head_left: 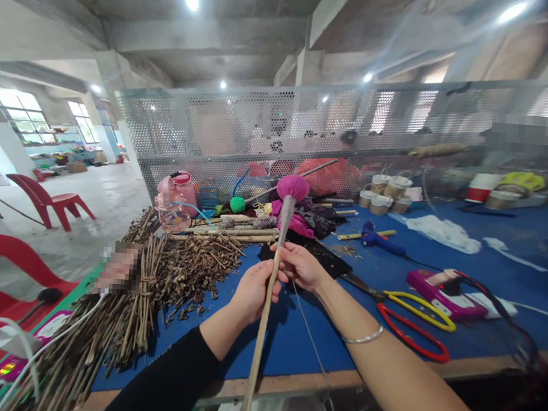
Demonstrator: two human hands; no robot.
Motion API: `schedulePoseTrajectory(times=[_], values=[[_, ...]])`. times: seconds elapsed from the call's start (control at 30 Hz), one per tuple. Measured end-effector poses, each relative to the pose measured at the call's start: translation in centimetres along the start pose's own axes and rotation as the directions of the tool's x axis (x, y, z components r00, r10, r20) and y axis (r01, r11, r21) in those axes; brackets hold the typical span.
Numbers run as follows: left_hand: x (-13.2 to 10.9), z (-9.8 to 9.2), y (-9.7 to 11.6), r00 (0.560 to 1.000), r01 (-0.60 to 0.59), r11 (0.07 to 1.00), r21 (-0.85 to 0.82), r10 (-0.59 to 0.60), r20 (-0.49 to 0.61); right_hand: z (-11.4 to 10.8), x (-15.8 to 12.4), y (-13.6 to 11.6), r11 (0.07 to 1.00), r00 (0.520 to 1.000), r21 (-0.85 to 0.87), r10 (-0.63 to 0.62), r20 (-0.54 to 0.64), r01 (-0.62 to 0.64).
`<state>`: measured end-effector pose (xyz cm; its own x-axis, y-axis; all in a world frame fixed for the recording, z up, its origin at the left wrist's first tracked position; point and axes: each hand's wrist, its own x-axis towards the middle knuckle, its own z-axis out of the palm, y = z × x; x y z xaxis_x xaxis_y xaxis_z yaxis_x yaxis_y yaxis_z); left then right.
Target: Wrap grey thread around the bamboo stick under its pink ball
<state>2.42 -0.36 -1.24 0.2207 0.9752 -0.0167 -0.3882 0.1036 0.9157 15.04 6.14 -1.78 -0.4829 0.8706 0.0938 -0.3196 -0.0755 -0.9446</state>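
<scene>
My left hand [252,288] is closed around a long thin wooden stick [261,336] that rises from the table's near edge. The stick ends in a round pink fabric ball [293,187], with more pink cloth wrapped just below it. My right hand [300,265] pinches the same stick slightly higher up, fingers pressed together on it. A thin thread or wire [310,339] hangs down from my right hand toward the table edge. Both hands hover above the blue table [302,339].
A heap of dry brown twigs [155,291] covers the table's left. Red-and-yellow scissors [411,315], a blue glue gun [379,239], a pink device [437,292] and small woven pots [387,194] lie right. A perforated metal screen [270,130] backs the table. Red chairs [49,201] stand left.
</scene>
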Motion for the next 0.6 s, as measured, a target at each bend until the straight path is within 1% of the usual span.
schedulePoseTrajectory(times=[0.07, 0.13, 0.2, 0.27, 0.43, 0.53, 0.6], values=[[0.0, 0.1, -0.1, 0.998, 0.043, 0.998, -0.042, -0.045, -0.052, 0.3, 0.0, 0.1, 0.998, 0.998, -0.06, -0.031, -0.057, 0.028], [0.0, 0.2, -0.3, 0.99, 0.013, 0.999, -0.034, -0.018, -0.138, 0.5, 0.1, 0.3, 0.994, 0.994, -0.106, -0.046, -0.1, 0.036], [-0.1, 0.4, -0.3, 0.979, -0.031, 1.0, 0.002, 0.031, -0.201, 0.6, 0.3, 0.4, 0.993, 0.994, -0.109, -0.045, -0.1, 0.034], [-0.2, 0.5, -0.3, 0.977, -0.055, 0.998, 0.03, 0.06, -0.203, 0.5, 0.3, 0.5, 0.996, 0.997, -0.079, -0.039, -0.064, 0.034], [-0.5, 0.8, -0.2, 0.983, -0.134, 0.991, 0.022, 0.135, -0.126, 0.3, -0.3, -0.1, 1.0, 0.999, -0.001, -0.022, 0.043, 0.022], [-0.6, 0.9, -0.1, 0.982, -0.138, 0.99, 0.008, 0.138, -0.127, 0.5, -0.5, -0.4, 1.0, 0.997, 0.014, -0.007, 0.08, 0.006], [-0.6, 0.8, 0.0, 0.983, -0.128, 0.992, -0.003, 0.126, -0.137, 0.6, -0.6, -0.6, 1.0, 0.997, 0.015, 0.003, 0.082, -0.004]])
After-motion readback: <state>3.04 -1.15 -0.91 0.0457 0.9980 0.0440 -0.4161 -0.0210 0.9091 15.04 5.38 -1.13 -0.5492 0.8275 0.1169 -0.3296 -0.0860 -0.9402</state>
